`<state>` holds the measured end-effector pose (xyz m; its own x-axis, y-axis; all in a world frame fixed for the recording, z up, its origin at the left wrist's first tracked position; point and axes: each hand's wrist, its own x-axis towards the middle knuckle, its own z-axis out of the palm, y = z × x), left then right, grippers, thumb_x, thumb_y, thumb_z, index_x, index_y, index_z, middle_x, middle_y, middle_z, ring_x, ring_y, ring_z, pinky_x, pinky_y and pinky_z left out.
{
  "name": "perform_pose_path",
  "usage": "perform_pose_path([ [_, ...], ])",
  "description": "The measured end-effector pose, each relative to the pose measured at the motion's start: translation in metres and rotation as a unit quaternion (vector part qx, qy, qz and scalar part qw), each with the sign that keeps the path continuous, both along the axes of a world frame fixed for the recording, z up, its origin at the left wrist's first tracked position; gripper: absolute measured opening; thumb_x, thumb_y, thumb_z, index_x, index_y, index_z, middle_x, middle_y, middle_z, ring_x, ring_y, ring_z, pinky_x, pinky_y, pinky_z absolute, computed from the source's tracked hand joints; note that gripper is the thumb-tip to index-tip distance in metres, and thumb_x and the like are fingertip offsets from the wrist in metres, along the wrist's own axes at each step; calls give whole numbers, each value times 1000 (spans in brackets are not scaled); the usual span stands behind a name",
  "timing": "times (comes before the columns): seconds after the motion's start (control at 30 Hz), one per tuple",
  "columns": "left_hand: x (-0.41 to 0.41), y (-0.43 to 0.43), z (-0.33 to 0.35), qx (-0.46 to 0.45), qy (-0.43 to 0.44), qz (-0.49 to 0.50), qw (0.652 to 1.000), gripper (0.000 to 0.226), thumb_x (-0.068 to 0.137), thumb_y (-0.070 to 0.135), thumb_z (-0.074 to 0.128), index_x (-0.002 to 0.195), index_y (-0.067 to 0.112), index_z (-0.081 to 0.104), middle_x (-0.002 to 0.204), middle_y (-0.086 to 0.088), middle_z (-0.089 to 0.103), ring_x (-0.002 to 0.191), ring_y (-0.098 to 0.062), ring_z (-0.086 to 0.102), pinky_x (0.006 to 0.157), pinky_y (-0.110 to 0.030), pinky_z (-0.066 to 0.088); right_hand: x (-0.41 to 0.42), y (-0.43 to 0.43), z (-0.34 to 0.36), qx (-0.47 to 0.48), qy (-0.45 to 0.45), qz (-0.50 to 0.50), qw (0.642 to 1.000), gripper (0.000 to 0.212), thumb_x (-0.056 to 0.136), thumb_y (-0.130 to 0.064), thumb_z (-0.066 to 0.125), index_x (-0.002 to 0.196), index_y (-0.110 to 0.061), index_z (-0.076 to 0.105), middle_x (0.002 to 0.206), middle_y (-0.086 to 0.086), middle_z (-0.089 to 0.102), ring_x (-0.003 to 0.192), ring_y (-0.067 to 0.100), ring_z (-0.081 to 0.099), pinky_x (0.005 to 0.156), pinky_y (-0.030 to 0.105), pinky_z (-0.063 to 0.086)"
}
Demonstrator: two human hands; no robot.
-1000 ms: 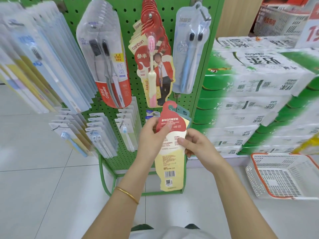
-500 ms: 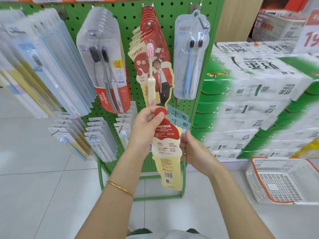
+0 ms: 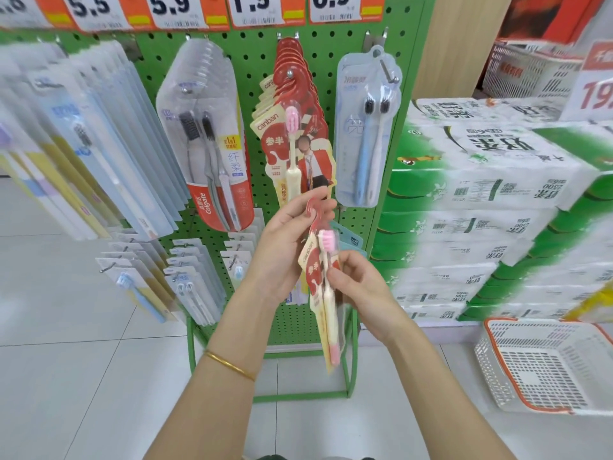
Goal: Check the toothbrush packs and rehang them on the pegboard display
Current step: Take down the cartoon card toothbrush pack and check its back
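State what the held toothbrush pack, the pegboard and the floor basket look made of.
Held toothbrush pack: printed glossy card under clear plastic blister, judging by glare. Pegboard: green-painted perforated sheet, probably metal. Floor basket: white mesh, apparently plastic, orange rim.

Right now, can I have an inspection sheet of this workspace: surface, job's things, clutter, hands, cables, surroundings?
Surface: green perforated metal pegboard, over white floor tiles.
Job's things: red-and-cream carded toothbrush pack, pink brush facing the camera, held off the board; matching red packs hang on the centre hook.
Clutter: clear Colgate twin-brush pack and pale blue twin-brush pack hang either side.
Hands: left hand pinches the held pack's top; right hand holds its middle.
Cables: nothing seen.
Surroundings: stacked green-and-white wrapped bales at right; white plastic basket with orange rim on the floor; price tags above.
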<state>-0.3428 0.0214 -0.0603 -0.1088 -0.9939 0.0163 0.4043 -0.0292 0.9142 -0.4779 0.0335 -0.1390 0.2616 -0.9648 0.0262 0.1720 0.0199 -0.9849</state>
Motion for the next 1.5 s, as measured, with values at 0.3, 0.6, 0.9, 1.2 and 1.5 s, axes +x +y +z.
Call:
perform_pose_path([
  [0.3, 11, 2, 43, -143, -164, 135, 967, 18, 94, 18, 56, 111, 20, 62, 115, -6, 66, 101, -15, 62, 94, -39, 49, 11, -19, 71, -134, -1, -171, 976, 18, 84, -36, 66, 82, -21, 57, 60, 2, 53, 53, 27, 51, 50, 30, 41],
  [0.6, 24, -9, 67, -244, -237, 253, 906, 16, 93, 13, 54, 102, 26, 58, 95, 6, 63, 85, -12, 60, 80, -34, 52, 36, -35, 112, -161, -5, -184, 970, 15, 82, -37, 63, 81, -22, 58, 69, 2, 53, 60, 12, 49, 56, 28, 39],
  [0.9, 27, -17, 61, -261, -384, 336, 819, 37, 87, 6, 53, 120, 24, 52, 113, 7, 47, 101, -11, 53, 91, -36, 48, 44, -47, 107, -137, 35, -196, 970, 11, 93, -23, 59, 82, -23, 57, 69, -2, 55, 62, 12, 50, 57, 27, 41],
  [1.2, 19, -18, 59, -312, -502, 407, 697, 49, 81, 2, 59, 129, 9, 53, 125, -12, 49, 114, -19, 35, 100, -12, 15, 50, -62, 114, -150, 75, -223, 960, 15, 95, -24, 54, 80, -25, 51, 67, -4, 48, 63, 16, 48, 56, 28, 38],
  [1.5, 19, -20, 62, -316, -511, 403, 690, 49, 80, 4, 58, 129, 10, 54, 127, -10, 50, 118, -25, 42, 103, -20, 21, 53, -64, 106, -148, 85, -210, 963, 16, 96, -23, 53, 81, -25, 49, 66, -7, 48, 60, 10, 47, 55, 23, 38],
])
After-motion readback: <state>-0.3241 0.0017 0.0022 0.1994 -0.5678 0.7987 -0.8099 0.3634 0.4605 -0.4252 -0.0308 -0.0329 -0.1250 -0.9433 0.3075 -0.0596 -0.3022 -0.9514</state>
